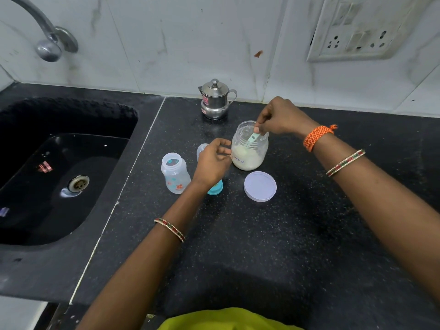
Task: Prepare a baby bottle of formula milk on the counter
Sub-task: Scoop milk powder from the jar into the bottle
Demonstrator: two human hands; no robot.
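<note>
Right hand (281, 117) fingers pinching pale-green plastic scoop (252, 136) inside clear formula-powder jar (250, 153); left hand (214, 160) steadying jar, fingers loosely curled. Open translucent baby bottle (175, 173) looking empty; dosing, water, capping remaining.

Black speckled counter (273, 234). Resting on it: open baby bottle (175, 173), formula jar (250, 148), loose white lid (260, 186), steel pot (215, 100), teal cap (216, 187), clear cap (202, 150). Sink (59, 172) set in at left.

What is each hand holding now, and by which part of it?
The right hand pinches the scoop by the top of its handle, inside the formula jar. The left hand touches the jar's side and grips nothing.
</note>
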